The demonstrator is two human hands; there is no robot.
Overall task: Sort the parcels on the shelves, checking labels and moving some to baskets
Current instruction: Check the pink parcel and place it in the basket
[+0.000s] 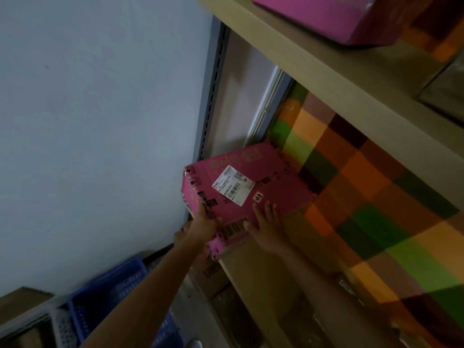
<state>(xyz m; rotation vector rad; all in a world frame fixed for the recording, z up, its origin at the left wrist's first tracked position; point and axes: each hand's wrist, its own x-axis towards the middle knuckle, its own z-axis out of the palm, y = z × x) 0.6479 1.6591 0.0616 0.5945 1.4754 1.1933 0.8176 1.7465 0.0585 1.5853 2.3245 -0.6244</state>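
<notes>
A pink cardboard parcel (271, 182) with a white shipping label (233, 185) on its top lies at the left end of the middle shelf (253, 267), overhanging its front edge. My left hand (203, 223) grips the parcel's near left corner, thumb on top. My right hand (266, 227) lies flat on the parcel's top near its front edge, fingers straight. A second pink parcel (324, 16) sits on the upper shelf (313, 64).
Blue plastic baskets (108, 295) stand on the floor at the lower left, beside a white basket (64, 330). Brown cardboard boxes (213, 275) sit under the shelf. A chequered cloth (376, 197) backs the shelving. A grey upright (213, 89) runs along the pale wall.
</notes>
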